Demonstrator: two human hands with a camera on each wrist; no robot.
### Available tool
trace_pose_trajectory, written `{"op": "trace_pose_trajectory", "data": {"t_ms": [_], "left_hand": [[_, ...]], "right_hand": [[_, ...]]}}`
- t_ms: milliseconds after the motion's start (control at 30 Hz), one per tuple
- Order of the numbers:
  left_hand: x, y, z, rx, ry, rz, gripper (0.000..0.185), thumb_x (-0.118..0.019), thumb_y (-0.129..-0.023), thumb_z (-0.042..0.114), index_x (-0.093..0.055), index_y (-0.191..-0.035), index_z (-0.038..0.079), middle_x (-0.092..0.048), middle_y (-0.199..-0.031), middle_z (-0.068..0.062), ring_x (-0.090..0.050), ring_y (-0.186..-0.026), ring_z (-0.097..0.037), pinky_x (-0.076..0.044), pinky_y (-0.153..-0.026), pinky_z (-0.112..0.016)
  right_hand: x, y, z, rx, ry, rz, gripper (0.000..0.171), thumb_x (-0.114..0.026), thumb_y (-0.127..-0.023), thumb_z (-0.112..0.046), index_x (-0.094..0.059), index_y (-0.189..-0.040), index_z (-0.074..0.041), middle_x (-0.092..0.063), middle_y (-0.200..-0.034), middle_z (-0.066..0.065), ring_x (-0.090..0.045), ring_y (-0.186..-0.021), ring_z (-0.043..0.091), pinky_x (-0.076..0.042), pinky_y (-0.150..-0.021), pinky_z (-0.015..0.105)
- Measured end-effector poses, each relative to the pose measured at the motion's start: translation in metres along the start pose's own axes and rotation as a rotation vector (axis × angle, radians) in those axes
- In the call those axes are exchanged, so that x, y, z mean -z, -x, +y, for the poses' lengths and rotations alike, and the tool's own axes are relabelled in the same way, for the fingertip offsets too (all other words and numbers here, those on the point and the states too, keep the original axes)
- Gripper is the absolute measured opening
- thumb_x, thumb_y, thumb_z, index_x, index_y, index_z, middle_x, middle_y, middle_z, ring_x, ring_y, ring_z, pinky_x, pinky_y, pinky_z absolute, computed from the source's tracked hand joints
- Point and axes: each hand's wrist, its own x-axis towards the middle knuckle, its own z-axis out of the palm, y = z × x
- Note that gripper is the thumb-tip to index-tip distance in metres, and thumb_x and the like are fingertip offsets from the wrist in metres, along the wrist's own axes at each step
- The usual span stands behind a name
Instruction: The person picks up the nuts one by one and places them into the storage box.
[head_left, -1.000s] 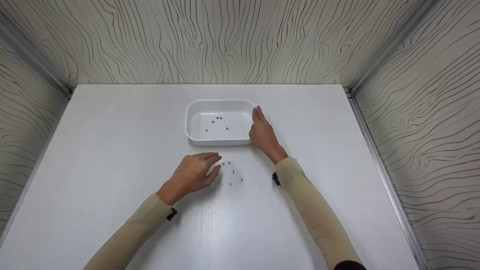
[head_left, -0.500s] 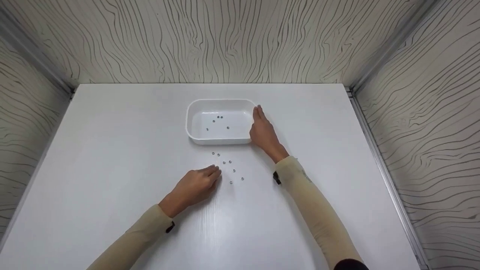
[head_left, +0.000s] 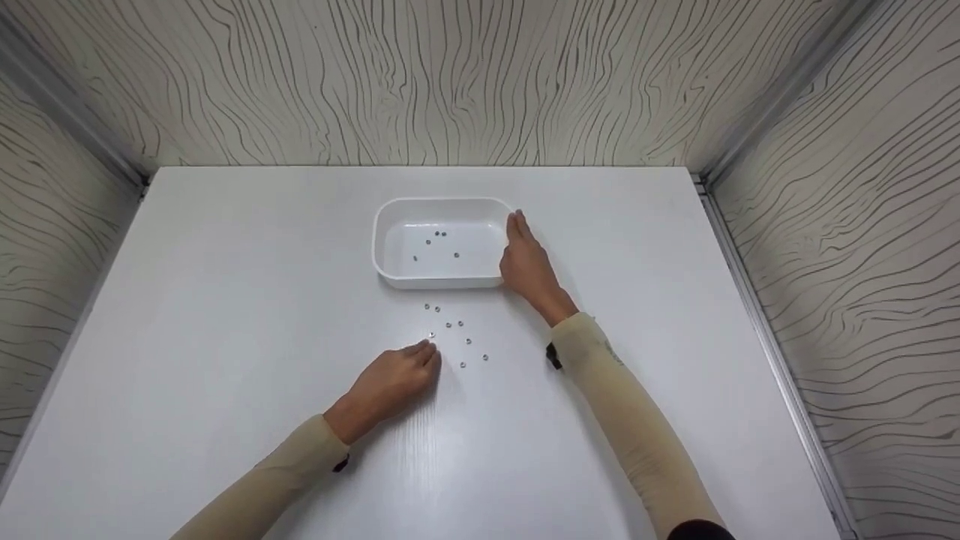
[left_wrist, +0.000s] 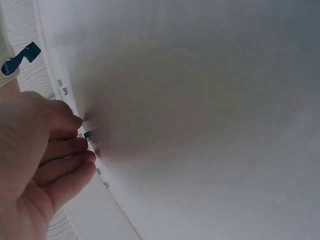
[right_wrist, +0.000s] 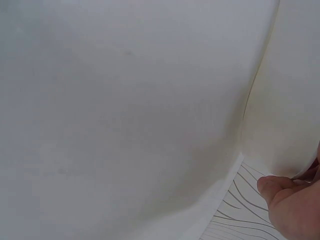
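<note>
Nuts (head_left: 448, 325), likely stiff, light and slippery, lie on the tabletop (head_left: 225, 285) and inside the white tray (head_left: 375, 244), best pinched across their sides; whether the left hand (head_left: 393, 382) grasps one I cannot tell, while the right hand (head_left: 529, 266) rests straight fingers against the tray.

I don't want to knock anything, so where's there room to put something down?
The white table is bare left of the white tray, beyond the left sleeve, and right of the right sleeve, over to the metal rail. It's crowded on the tray's near side, by the left hand, with little pieces scattered.
</note>
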Motion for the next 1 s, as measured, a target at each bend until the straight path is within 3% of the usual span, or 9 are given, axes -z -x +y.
{"op": "trace_pose_trajectory", "data": {"t_ms": [233,633,1000], "left_hand": [[-0.0006,-0.0006,-0.0005,-0.023,-0.053,0.013,0.023,-0.085,-0.081,-0.002,-0.079,-0.102,0.005,-0.078,-0.102,-0.004,-0.076,-0.084,-0.014,-0.059,-0.053,-0.025],[0.0024,-0.0076,0.0001,-0.075,-0.117,-0.022,0.011,-0.08,-0.081,-0.003,-0.076,-0.089,0.004,-0.07,-0.084,-0.006,-0.064,-0.057,-0.012,-0.055,-0.046,-0.024],[0.005,-0.0054,-0.0015,-0.08,-0.112,-0.045,0.016,-0.085,-0.08,0.0,-0.077,-0.094,0.005,-0.071,-0.086,-0.004,-0.07,-0.068,-0.013,-0.06,-0.054,-0.023]], "right_hand": [[0.001,-0.0003,-0.0005,-0.017,0.024,0.0,0.059,-0.038,-0.109,-0.005,-0.019,-0.164,0.006,-0.016,-0.176,0.022,-0.024,-0.163,0.034,-0.03,-0.132,0.043],[0.0006,-0.0011,0.0004,0.014,0.017,0.022,0.058,-0.038,-0.109,-0.005,-0.021,-0.164,0.006,-0.019,-0.174,0.025,-0.024,-0.162,0.035,-0.029,-0.132,0.044],[-0.0009,-0.0001,0.0008,0.002,0.005,0.009,0.057,-0.036,-0.111,-0.009,-0.021,-0.164,0.006,-0.017,-0.175,0.024,-0.024,-0.162,0.035,-0.029,-0.132,0.045]]}}
